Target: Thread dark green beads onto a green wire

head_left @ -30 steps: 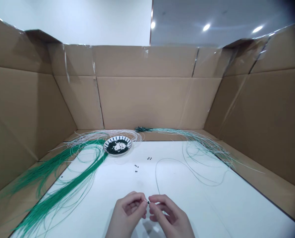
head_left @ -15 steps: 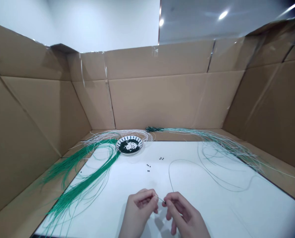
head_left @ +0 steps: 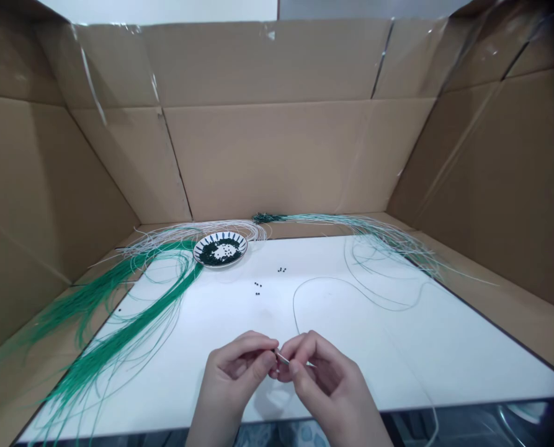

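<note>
My left hand (head_left: 232, 372) and my right hand (head_left: 326, 379) meet low in the middle of the white board (head_left: 379, 354), their fingertips pinching a thin pale wire (head_left: 283, 358). A tiny dark bead (head_left: 275, 352) seems to sit at the wire's end, though it is partly hidden by my fingers. A fine grey-green cord (head_left: 299, 304) arcs away from near my hands toward the right. Loose black beads (head_left: 257, 288) lie ahead of my hands, and a plate (head_left: 237, 241) with a blue-and-white striped rim holds a heap of dark beads farther back.
Bundles of green strands (head_left: 132, 329) spread over the left side, with white strands (head_left: 188, 231) behind the plate and teal strands (head_left: 374, 231) at the back right. Cardboard walls (head_left: 277, 149) surround the board. Patterned cloth (head_left: 295, 434) shows below its front edge.
The view has tilted down, so the whole scene sits higher in the frame and the board's front edge appears. My hands stay together, still pinching the wire.
</note>
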The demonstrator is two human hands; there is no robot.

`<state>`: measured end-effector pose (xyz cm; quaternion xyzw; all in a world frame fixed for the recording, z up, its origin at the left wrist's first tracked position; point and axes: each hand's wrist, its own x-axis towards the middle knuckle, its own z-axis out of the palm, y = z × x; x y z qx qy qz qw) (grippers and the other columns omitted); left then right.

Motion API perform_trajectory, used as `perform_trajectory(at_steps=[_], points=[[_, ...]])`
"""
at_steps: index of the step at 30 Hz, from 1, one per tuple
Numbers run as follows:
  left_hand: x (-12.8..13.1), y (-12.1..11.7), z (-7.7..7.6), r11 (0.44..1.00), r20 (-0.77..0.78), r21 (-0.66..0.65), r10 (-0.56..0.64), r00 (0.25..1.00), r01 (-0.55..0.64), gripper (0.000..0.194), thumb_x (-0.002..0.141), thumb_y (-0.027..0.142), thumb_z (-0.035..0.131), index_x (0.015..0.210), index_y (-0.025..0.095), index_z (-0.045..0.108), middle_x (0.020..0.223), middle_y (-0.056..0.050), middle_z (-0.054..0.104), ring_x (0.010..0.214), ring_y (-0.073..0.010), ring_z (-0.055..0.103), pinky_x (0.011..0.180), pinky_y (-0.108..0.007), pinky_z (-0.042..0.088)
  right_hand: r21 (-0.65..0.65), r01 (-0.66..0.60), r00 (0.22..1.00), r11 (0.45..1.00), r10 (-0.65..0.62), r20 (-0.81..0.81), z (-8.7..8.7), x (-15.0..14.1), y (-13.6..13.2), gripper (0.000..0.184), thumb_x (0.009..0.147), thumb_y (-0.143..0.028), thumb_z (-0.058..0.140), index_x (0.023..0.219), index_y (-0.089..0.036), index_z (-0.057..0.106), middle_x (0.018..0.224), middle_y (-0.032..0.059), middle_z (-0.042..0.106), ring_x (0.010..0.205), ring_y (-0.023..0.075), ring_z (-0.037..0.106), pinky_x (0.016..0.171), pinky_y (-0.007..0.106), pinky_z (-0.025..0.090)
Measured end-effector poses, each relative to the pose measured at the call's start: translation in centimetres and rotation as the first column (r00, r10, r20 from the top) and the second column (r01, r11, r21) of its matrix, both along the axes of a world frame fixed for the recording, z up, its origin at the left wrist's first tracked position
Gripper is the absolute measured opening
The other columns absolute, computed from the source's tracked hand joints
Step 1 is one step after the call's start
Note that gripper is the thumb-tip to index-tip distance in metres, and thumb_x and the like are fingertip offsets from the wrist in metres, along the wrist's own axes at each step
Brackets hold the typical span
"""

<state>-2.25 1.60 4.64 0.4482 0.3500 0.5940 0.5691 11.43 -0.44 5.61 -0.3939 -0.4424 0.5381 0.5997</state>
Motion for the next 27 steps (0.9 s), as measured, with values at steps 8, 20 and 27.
perform_trajectory(at_steps=[8,20,27], points=[[0.7,-0.9,1.4,0.988,0.080,-0.128,0.094,0.992,-0.084,0.021,0.062,0.035,0.095,0.072,0.022,0.082,0.066,0.001,0.072,0.057,-0.0117,0.065,0.058,-0.020,0.055,-0.027,-0.003,0.996,1.000,0.005,0.085,1.6,0.0,-0.3,0.019,0.076,-0.022,0.074,0.067,-0.022,0.058,0.077,0.0008,0.067,0.076,0.0188,0.070,0.073,0.029,0.056],[0.7,-1.0,1.5,0.989,0.082,-0.132,0.083,0.993,-0.072,0.023,0.061,0.035,0.095,0.068,0.020,0.080,0.065,0.001,0.071,0.057,-0.0110,0.064,0.058,-0.018,0.054,-0.036,0.037,0.996,0.999,-0.034,0.078,1.6,-0.3,-0.6,0.017,0.078,-0.026,0.073,0.068,-0.021,0.060,0.076,0.0003,0.067,0.072,0.0170,0.069,0.070,0.028,0.056],[0.7,-1.0,1.6,0.989,0.076,-0.127,0.087,0.993,-0.077,0.022,0.061,0.035,0.096,0.067,0.020,0.080,0.065,0.001,0.071,0.058,-0.0108,0.065,0.058,-0.017,0.054,-0.055,0.031,0.998,0.998,-0.028,0.055,2.0,-0.2,-0.7,0.017,0.078,-0.024,0.073,0.067,-0.021,0.061,0.075,-0.0002,0.068,0.071,0.0161,0.068,0.069,0.026,0.056]])
